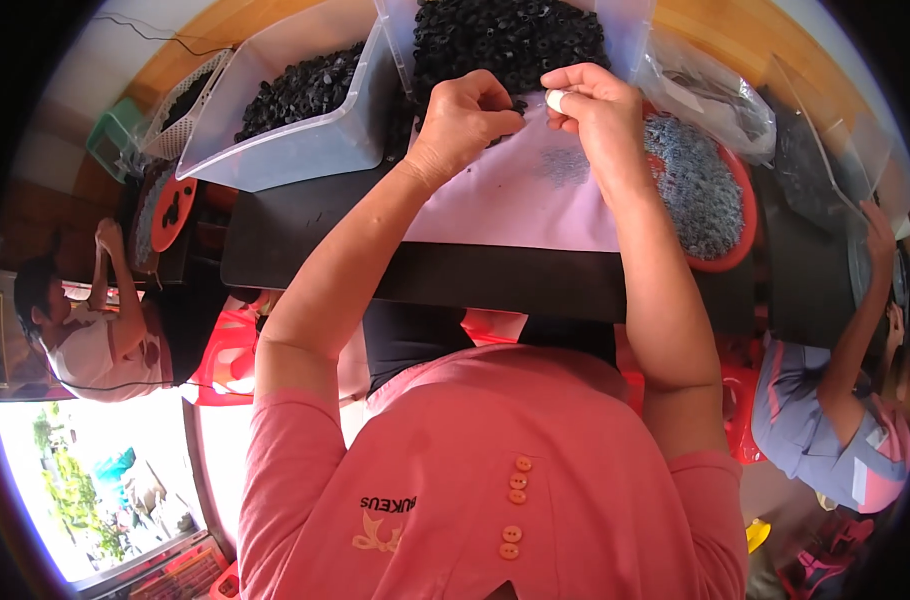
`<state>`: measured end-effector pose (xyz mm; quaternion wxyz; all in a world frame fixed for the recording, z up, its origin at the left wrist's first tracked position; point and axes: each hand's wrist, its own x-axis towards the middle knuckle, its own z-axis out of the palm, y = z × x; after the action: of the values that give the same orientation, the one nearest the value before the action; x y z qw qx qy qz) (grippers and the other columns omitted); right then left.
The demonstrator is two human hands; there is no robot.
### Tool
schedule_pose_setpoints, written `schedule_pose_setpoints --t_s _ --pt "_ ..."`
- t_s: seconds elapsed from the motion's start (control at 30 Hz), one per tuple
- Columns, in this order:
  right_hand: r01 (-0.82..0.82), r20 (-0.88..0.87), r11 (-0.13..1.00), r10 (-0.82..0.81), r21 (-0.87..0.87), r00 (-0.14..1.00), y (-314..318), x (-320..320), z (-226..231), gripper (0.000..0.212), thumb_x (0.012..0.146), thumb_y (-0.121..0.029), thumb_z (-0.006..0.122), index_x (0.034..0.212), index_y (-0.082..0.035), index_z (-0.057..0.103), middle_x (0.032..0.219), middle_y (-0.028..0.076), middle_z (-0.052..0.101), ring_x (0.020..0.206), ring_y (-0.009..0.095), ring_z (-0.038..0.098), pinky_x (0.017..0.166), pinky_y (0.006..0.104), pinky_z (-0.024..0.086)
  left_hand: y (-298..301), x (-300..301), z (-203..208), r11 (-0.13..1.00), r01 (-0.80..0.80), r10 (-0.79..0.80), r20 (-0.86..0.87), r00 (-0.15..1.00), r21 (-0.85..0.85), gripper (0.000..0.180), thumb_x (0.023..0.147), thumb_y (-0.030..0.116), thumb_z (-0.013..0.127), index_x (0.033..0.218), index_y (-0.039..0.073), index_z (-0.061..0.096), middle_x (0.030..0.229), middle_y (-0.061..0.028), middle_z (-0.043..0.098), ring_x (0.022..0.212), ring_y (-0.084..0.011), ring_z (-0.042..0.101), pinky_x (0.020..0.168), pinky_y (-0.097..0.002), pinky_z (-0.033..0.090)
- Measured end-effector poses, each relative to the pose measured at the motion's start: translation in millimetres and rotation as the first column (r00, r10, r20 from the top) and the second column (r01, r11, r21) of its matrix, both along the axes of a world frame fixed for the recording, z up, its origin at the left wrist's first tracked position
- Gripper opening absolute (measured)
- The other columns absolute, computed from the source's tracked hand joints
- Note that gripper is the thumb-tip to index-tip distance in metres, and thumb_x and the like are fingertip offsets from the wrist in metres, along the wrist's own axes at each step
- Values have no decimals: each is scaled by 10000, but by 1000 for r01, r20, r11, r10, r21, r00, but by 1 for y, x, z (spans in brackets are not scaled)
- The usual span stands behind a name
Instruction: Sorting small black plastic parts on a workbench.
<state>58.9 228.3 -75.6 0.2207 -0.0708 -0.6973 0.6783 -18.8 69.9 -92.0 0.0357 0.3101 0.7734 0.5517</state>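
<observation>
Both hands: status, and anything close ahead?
Left hand at small black part, grip unclear. Right hand shows white piece, hold unclear. Translucent bin just beyond.

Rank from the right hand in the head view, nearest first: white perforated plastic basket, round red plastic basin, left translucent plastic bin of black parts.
1. Round red plastic basin: right of the right hand.
2. Left translucent plastic bin: over to the left.
3. White perforated plastic basket: far left, beyond the bin.

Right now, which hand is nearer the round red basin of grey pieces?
Right: the right hand is just left of the round red basin; the left hand is farther left.
</observation>
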Motion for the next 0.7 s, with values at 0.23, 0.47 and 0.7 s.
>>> schedule_pose_setpoints --t_s 0.23,0.47,0.7 --pt "-154 -62 987 157 43 986 -11 1 -4 171 798 37 583 946 21 667 731 30 634 639 89 572 602 231 470 -13 22 4 991 -12 -29 302 953 134 147 748 6 746 846 -9 639 708 -37 623 623 -79 565 473 -204 409" --pt "-136 -74 962 157 236 985 -14 -1 -12 185 796 34 586 957 0 671 703 13 625 650 67 561 609 230 467 -14 28 -6 967 14 -102 337 936 253 173 779 -11 735 937 -36 668 761 -53 644 623 -86 567 474 -216 433" --pt "63 -264 784 132 618 956 -31 -6 -25 132 826 -55 620 938 -92 678 755 134 677 667 282 666 592 346 509 -19 19 -18 955 4 -106 330 938 295 131 790 -20 706 913 -38 666 743 -54 639 594 -91 556 464 -227 427"
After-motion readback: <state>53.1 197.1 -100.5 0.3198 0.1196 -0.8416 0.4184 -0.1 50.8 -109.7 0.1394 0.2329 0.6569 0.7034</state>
